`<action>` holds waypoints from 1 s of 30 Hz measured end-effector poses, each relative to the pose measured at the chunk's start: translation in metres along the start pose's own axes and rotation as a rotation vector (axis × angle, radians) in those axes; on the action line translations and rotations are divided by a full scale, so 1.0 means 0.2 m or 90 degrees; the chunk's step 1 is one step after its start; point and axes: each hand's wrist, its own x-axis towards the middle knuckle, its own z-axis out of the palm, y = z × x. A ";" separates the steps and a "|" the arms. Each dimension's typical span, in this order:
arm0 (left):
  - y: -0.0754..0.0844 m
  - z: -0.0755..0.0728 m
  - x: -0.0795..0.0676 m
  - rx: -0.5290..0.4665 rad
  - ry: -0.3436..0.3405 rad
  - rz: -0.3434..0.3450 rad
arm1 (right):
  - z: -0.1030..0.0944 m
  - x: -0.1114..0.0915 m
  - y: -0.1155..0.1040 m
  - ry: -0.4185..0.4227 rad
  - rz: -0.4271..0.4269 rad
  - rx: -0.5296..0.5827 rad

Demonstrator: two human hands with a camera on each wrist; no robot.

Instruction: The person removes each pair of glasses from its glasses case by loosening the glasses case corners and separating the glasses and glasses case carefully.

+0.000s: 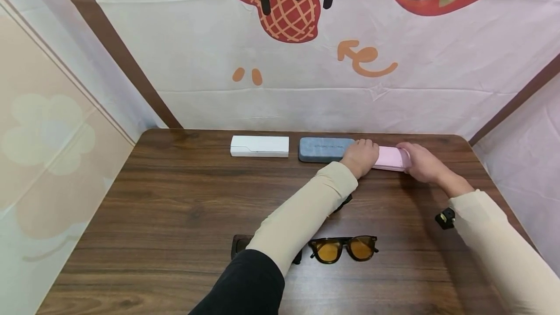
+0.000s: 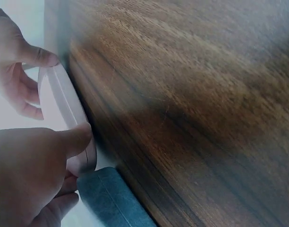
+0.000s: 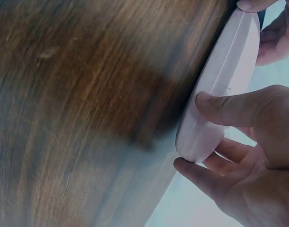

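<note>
A closed pink glasses case (image 1: 388, 158) lies near the back edge of the table, toward the right. My left hand (image 1: 362, 157) grips its left end, thumb on the near side and fingers behind, as the left wrist view shows. The other end is held by my right hand (image 3: 258, 137), its thumb pressing the near side and fingers curled round the far side. Just left of the pink case sits a blue-grey glasses case (image 1: 323, 148), partly covered by my left hand. The pink case looks shut in both wrist views.
A white box-like case (image 1: 259, 146) stands at the back, left of the blue one. Nearer are sunglasses with amber lenses (image 1: 345, 249) and dark glasses (image 1: 239, 244) partly under my left arm. Another dark item (image 1: 344, 203) peeks out by the sleeve. A fabric backdrop (image 1: 306, 106) rises behind.
</note>
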 end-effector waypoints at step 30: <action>-0.02 -0.09 -0.07 -0.044 -0.003 0.054 | -0.12 -0.09 -0.03 -0.028 -0.033 -0.008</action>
